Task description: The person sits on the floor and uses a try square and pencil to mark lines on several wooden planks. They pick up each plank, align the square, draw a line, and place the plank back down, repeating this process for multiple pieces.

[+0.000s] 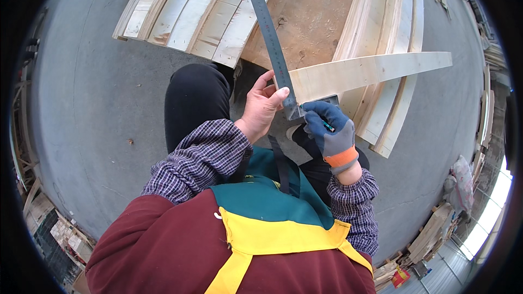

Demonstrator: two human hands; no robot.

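Observation:
My bare left hand point(260, 106) pinches the near end of a pale wooden plank point(370, 69) and presses a metal try square point(271, 38) against it. The square's steel blade runs up and away across the plank's end. My right hand point(329, 129), in a blue glove with an orange cuff, holds a small pen or pencil point(328, 126) at the square's stock, just below the plank's near end. The pencil's tip is hidden by the glove.
A stack of pale planks point(196, 8) lies on a brown board point(310, 11) ahead, with more planks point(392, 49) on the right. Grey concrete floor point(92, 92) spreads to the left. Wood offcuts point(430, 234) lie at the lower right, crates point(60, 234) at the lower left.

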